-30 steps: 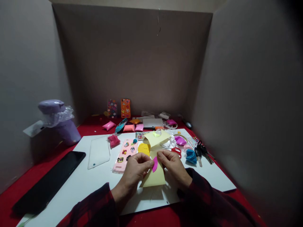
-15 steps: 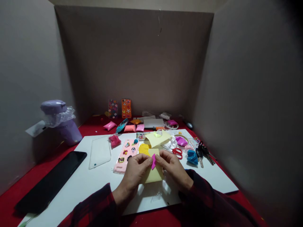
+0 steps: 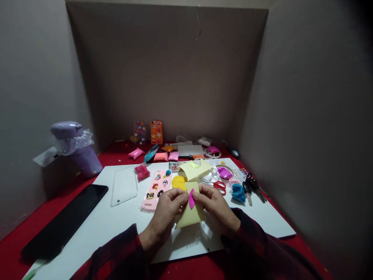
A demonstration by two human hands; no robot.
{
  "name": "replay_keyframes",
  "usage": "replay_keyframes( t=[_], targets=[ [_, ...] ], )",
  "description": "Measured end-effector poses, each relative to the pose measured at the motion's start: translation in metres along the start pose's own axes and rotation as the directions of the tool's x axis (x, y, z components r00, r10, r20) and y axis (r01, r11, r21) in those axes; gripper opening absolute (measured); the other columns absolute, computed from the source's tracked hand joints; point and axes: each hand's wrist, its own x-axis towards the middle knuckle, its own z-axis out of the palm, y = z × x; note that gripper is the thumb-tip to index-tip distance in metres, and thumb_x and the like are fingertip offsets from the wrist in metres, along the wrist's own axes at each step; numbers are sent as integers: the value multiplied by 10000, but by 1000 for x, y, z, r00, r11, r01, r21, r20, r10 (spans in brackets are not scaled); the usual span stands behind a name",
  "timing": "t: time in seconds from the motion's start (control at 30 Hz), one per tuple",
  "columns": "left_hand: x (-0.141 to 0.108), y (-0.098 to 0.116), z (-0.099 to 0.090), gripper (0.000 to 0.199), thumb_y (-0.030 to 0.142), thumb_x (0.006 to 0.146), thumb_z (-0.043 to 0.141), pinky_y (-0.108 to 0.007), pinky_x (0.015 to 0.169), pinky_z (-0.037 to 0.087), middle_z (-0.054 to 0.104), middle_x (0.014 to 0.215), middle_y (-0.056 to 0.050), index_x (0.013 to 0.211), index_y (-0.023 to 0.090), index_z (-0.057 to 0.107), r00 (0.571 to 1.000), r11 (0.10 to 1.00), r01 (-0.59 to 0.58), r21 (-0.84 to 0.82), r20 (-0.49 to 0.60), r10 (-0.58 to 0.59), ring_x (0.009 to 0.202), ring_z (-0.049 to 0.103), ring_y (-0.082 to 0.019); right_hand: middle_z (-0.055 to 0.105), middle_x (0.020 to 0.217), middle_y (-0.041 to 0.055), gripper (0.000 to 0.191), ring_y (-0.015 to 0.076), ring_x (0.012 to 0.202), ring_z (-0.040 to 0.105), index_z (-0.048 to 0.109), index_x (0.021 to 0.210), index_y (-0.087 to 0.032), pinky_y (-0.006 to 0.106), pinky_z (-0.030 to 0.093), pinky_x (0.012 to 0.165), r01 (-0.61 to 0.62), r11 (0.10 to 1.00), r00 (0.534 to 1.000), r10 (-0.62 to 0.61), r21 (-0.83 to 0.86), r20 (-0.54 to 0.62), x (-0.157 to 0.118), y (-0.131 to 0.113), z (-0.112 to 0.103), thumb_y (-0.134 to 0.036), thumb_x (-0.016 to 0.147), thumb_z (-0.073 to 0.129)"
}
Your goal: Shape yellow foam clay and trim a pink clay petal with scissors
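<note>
Between my hands is a pale yellow sheet of paper, tilted toward me, with a flat, pointed piece of magenta clay on its face. My left hand grips the paper's left edge, its thumb beside the clay. On the other side my right hand grips the paper too, thumb pressing the clay's right edge. Fingers behind the sheet are hidden. Left of my left hand lies a pink phone case decorated with small charms. Yellow clay sits just beyond the paper.
A white board covers the red cloth. On it are a clear phone case, red-handled scissors, blue clay, keys and another yellow sheet. A black phone and purple tumbler stand left.
My right thumb has shifted on the magenta clay, which now looks slimmer and more curved, with more of it uncovered. Both hands still hold the paper. The camera view has shifted slightly.
</note>
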Motion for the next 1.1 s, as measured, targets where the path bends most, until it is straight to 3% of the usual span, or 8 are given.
replay_keyframes(
  t=[0.23,1.1],
  targets=[
    [-4,5,1,240,322,667,684,-145,452,257,465,544,45,631,127,548,999,994,-27,104,-39,31,478,363,-33,544,673,3,336,106,592,461,572,742,-126,211,345,547,24,999,1000,-24,-44,4,0,0,0,-435,729,702],
    [-4,5,2,284,362,662,703,-158,474,278,478,560,42,632,134,537,996,988,-77,132,-31,81,511,375,-48,495,632,-10,400,107,575,423,533,682,-142,216,323,535,59,992,998,-60,-109,-11,-2,-2,2,-512,736,673]
  ],
)
